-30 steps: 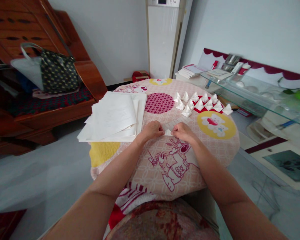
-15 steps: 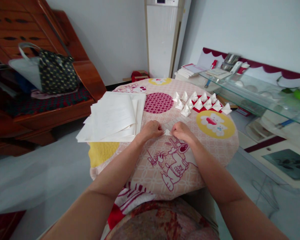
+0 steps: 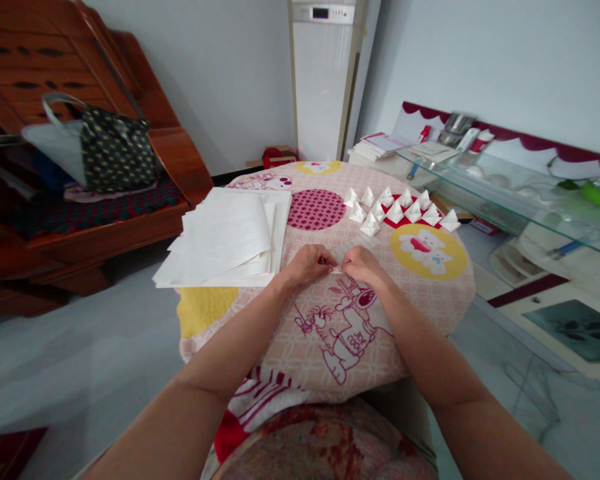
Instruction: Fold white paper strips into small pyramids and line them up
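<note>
Both hands meet over the middle of the round table, pinching a small piece of white paper (image 3: 336, 270) between them. My left hand (image 3: 311, 262) is closed with its fingertips on the left side of the paper. On its right side, the closed fingers of my right hand (image 3: 363, 265) grip it. Most of the piece is covered by my fingers. A pale strip of paper (image 3: 349, 248) lies just behind my hands. Farther back to the right, several small folded white paper shapes (image 3: 395, 212) stand in rows. A stack of white paper sheets (image 3: 225, 227) lies to the left.
A pink patterned cloth (image 3: 300, 360) covers the table. On the right, a glass shelf (image 3: 525, 200) runs close to the table's edge. To the left stands a wooden bench (image 3: 175, 157) with a dotted bag (image 3: 113, 150). A tall white appliance (image 3: 320, 80) is behind.
My left hand has shifted slightly right, closer to my right hand, and less of the small paper shows. The whole view has tilted up a little.
</note>
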Tool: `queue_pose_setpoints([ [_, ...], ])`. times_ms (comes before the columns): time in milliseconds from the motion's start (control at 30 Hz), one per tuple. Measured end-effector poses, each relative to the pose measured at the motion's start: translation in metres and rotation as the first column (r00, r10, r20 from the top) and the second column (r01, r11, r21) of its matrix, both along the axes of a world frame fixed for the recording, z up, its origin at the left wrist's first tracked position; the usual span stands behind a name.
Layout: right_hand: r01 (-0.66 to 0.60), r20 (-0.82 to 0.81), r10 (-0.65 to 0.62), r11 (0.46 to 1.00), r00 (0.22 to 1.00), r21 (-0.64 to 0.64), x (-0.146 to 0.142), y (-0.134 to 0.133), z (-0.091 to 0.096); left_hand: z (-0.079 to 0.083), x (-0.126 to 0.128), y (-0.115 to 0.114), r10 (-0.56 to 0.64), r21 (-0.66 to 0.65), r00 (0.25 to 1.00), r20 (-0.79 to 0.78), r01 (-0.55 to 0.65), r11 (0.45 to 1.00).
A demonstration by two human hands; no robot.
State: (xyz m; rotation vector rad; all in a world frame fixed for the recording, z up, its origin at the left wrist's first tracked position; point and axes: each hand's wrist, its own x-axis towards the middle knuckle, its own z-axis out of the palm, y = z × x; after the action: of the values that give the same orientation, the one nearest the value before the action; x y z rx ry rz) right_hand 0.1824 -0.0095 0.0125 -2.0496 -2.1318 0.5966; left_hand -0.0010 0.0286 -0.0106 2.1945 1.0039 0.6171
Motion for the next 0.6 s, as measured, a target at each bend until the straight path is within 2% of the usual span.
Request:
queue_pose_setpoints([
  [267, 0.089, -0.191, -0.093, 0.996, 0.977, -0.031, 0.0030, -0.0063, 0.0064, 0.0010, 0.0013, 0.0024, 0.007, -0.085, 0.999, -0.045, -0.011, 0.996],
  [467, 0.077, -0.148, -0.080, 0.997, 0.986, -0.027, -0.0001, -0.0040, 0.0077, 0.0037, 0.0027, 0.0019, 0.012, -0.073, 0.996, -0.087, -0.018, 0.997],
  [600, 0.080, -0.173, -0.082, 0.997, 0.981, -0.017, 0.0009, -0.0043, 0.0059, 0.0033, 0.0031, 0.0015, 0.014, -0.070, 0.995, -0.098, -0.021, 0.997],
])
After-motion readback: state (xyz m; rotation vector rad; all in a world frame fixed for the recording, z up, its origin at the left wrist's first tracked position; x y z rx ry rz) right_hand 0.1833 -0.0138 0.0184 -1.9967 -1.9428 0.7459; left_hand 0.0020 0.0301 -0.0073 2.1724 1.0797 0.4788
